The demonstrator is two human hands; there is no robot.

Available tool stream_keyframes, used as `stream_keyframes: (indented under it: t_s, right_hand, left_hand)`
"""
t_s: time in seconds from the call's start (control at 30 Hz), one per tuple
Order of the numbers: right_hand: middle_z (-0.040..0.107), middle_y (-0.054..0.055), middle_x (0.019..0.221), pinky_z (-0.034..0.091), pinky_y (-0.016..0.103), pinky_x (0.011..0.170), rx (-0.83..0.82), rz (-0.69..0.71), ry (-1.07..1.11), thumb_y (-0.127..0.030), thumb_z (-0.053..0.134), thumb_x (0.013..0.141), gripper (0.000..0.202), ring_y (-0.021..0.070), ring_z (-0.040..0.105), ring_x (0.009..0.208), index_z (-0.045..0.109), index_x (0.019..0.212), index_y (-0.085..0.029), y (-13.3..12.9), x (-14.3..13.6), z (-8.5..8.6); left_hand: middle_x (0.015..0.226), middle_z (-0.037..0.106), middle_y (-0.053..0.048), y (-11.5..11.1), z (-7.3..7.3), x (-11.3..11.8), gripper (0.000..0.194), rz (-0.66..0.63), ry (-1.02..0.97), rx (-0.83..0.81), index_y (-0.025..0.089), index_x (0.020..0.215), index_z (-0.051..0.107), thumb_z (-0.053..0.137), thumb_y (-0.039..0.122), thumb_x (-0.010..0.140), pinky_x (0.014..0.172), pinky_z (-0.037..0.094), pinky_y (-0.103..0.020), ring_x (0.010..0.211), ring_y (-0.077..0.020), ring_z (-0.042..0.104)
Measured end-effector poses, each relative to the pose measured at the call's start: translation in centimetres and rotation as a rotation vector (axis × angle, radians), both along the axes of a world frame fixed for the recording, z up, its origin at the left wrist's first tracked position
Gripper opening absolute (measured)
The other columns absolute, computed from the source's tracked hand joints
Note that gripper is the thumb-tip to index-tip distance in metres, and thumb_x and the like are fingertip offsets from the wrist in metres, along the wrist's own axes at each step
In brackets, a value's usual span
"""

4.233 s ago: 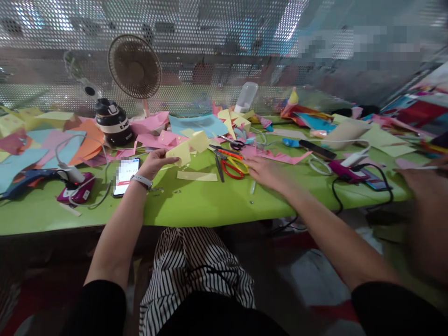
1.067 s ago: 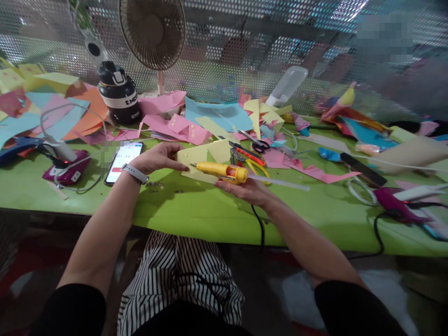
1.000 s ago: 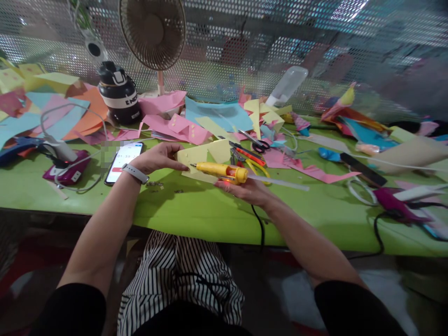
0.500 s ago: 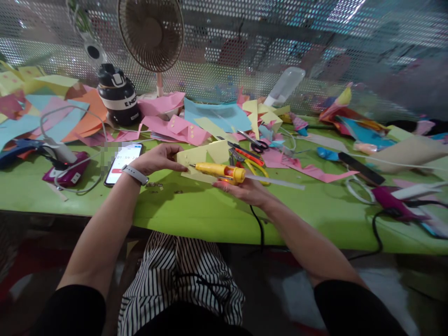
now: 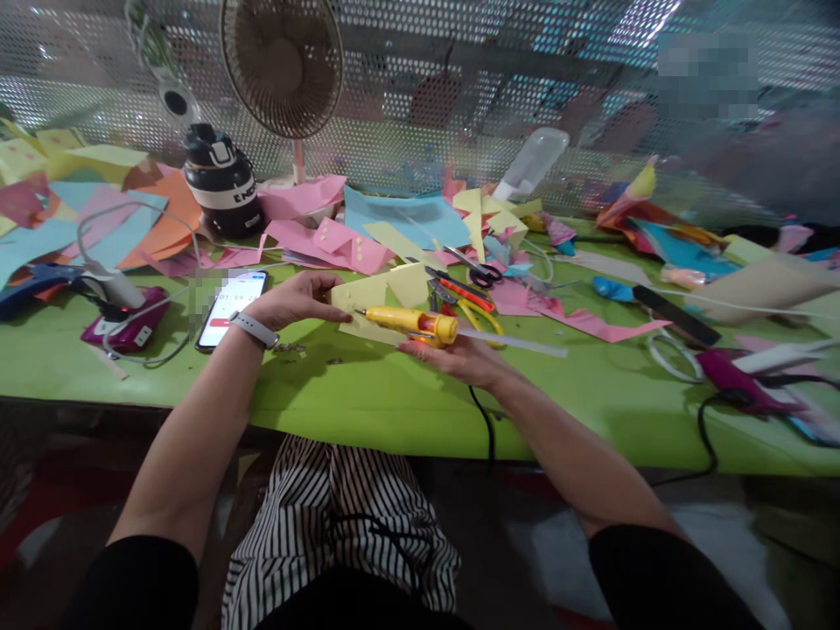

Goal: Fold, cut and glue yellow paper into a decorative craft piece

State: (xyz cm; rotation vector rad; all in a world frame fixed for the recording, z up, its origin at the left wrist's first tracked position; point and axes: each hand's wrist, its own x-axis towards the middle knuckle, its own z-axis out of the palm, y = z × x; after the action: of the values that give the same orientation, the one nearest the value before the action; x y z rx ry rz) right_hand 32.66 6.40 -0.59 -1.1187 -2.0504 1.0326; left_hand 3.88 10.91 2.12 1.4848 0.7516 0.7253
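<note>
My left hand point(image 5: 305, 298) pinches the left edge of a folded piece of yellow paper point(image 5: 374, 291), thumb in front and fingers behind. My right hand point(image 5: 452, 357) is wrapped from below round a yellow hot glue gun point(image 5: 410, 322), whose nozzle points left at the paper, close to my left thumb. A translucent glue stick point(image 5: 518, 341) sticks out of the gun's rear end. The gun's black cord point(image 5: 489, 424) hangs down over the table edge. Several tiny bits point(image 5: 289, 350) lie on the green table below my left hand.
Behind the paper lie scissors point(image 5: 484, 275), a red-orange cutter point(image 5: 465, 292) and yellow-handled pliers point(image 5: 482, 322). A phone point(image 5: 229, 306) and a purple power strip point(image 5: 131, 324) are at left. A black bottle point(image 5: 223, 188), a fan point(image 5: 282, 66) and coloured paper point(image 5: 407, 217) line the back.
Almost nothing differs. Both hands, the yellow paper and the glue gun keep nearly the same place; the view has shifted very slightly.
</note>
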Motion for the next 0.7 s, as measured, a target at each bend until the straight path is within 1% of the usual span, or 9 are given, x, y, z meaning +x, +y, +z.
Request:
stream_keyframes:
  t_s: [0.1, 0.27, 0.33, 0.4, 0.43, 0.5, 0.57, 0.63, 0.7]
  right_hand:
    - [0.06, 0.001, 0.071, 0.056, 0.035, 0.059, 0.024, 0.011, 0.004, -0.05, 0.071, 0.084, 0.035, 0.0197, 0.06, 0.07, 0.071, 0.105, -0.022, -0.2, -0.3, 0.5]
    - [0.056, -0.002, 0.064, 0.044, 0.031, 0.049, 0.07, 0.004, -0.051, -0.055, 0.069, 0.084, 0.035, 0.0149, 0.052, 0.057, 0.064, 0.088, -0.021, -0.7, -0.7, 1.5]
    - [0.053, -0.003, 0.062, 0.039, 0.029, 0.048, 0.153, 0.005, -0.099, -0.056, 0.067, 0.086, 0.036, 0.0129, 0.048, 0.053, 0.057, 0.078, -0.022, -0.7, -0.8, 1.5]
    - [0.053, -0.002, 0.063, 0.039, 0.028, 0.05, 0.326, 0.025, -0.137, -0.053, 0.064, 0.089, 0.037, 0.0125, 0.047, 0.054, 0.051, 0.074, -0.022, -0.7, -0.9, 1.2]
    - [0.055, -0.001, 0.065, 0.04, 0.029, 0.053, 0.433, 0.039, -0.16, -0.051, 0.063, 0.09, 0.034, 0.0133, 0.049, 0.056, 0.052, 0.075, -0.022, -0.7, -0.8, 1.0]
    - [0.062, 0.004, 0.076, 0.043, 0.03, 0.058, 0.638, 0.055, -0.242, -0.044, 0.06, 0.092, 0.026, 0.0167, 0.056, 0.066, 0.057, 0.084, -0.02, -0.8, -0.6, 0.7]
    - [0.066, 0.01, 0.089, 0.045, 0.031, 0.061, 0.769, 0.025, -0.37, -0.038, 0.057, 0.092, 0.021, 0.0206, 0.061, 0.075, 0.062, 0.094, -0.018, -0.9, 0.1, 0.8]
    - [0.068, 0.013, 0.097, 0.046, 0.031, 0.063, 0.805, -0.043, -0.489, -0.034, 0.055, 0.091, 0.021, 0.0234, 0.064, 0.082, 0.064, 0.099, -0.017, -1.1, 1.2, 1.1]
    - [0.068, 0.014, 0.104, 0.048, 0.032, 0.067, 0.775, -0.132, -0.558, -0.033, 0.056, 0.09, 0.021, 0.0259, 0.065, 0.09, 0.065, 0.102, -0.018, -1.1, 2.9, 1.3]
  left_hand:
    - [0.09, 0.077, -0.005, 0.0, 0.0, 0.0, 0.027, 0.004, 0.008, 0.003, 0.014, 0.089, 0.072, 0.087, 0.017, 0.066, 0.085, 0.059, -0.032, 0.083, -0.0161, 0.072]
    - [0.088, 0.076, -0.005, 0.0, -0.1, -0.1, 0.028, 0.008, 0.015, 0.004, 0.013, 0.09, 0.072, 0.087, 0.018, 0.067, 0.084, 0.058, -0.031, 0.082, -0.0154, 0.072]
    - [0.088, 0.076, -0.005, 0.0, -0.1, -0.2, 0.027, 0.015, 0.018, 0.001, 0.013, 0.09, 0.072, 0.087, 0.018, 0.067, 0.085, 0.057, -0.031, 0.082, -0.0154, 0.071]
    - [0.089, 0.076, -0.005, 0.0, 0.0, -0.2, 0.026, 0.03, 0.021, 0.001, 0.013, 0.089, 0.072, 0.087, 0.018, 0.067, 0.086, 0.057, -0.032, 0.082, -0.0154, 0.071]
    - [0.089, 0.076, -0.005, -0.1, 0.1, -0.2, 0.027, 0.039, 0.022, 0.002, 0.013, 0.089, 0.072, 0.087, 0.019, 0.067, 0.087, 0.057, -0.032, 0.083, -0.0155, 0.072]
    - [0.091, 0.077, -0.005, -0.1, 0.4, -0.1, 0.031, 0.051, 0.026, 0.005, 0.013, 0.094, 0.073, 0.087, 0.02, 0.067, 0.087, 0.057, -0.032, 0.084, -0.0162, 0.072]
    - [0.093, 0.078, -0.006, -0.1, 0.6, -0.1, 0.035, 0.067, 0.029, 0.009, 0.014, 0.098, 0.074, 0.088, 0.022, 0.066, 0.086, 0.058, -0.032, 0.085, -0.0169, 0.073]
    - [0.094, 0.078, -0.007, 0.0, 0.6, -0.2, 0.038, 0.098, 0.017, 0.012, 0.014, 0.099, 0.075, 0.089, 0.023, 0.065, 0.085, 0.058, -0.032, 0.085, -0.0175, 0.073]
    - [0.095, 0.079, -0.008, 0.3, 0.6, -0.3, 0.04, 0.146, -0.007, 0.011, 0.014, 0.101, 0.076, 0.089, 0.023, 0.064, 0.086, 0.058, -0.031, 0.087, -0.0181, 0.074]
